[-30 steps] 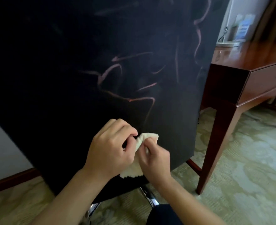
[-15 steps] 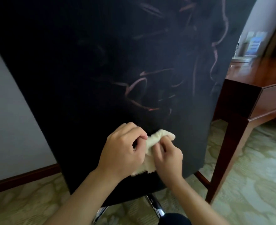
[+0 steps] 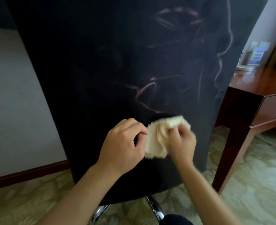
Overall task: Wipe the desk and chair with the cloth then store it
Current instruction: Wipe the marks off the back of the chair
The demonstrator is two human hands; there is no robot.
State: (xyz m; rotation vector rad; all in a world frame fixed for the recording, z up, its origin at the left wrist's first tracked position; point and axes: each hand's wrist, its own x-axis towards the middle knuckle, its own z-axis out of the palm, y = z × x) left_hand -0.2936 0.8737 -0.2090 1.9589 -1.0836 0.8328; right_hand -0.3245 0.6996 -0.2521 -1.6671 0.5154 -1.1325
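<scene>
The black back of the chair [image 3: 117, 70] fills most of the head view, marked with faint pinkish streaks. A pale yellow cloth [image 3: 157, 140] is held in front of its lower part. My right hand [image 3: 182, 142] grips the cloth's right side, blurred. My left hand [image 3: 122, 143] pinches the cloth's left edge with curled fingers. The dark wooden desk [image 3: 254, 101] stands to the right of the chair.
Chrome chair legs [image 3: 155, 210] show below the seat back. Patterned green carpet [image 3: 256, 184] covers the floor. A white wall with a dark baseboard [image 3: 28, 172] lies to the left. Small blurred items [image 3: 256, 56] sit on the desk's far end.
The cloth has opened out wider between my hands, with my right hand shifting right and blurring. The view has tilted up, showing more of the chair back.
</scene>
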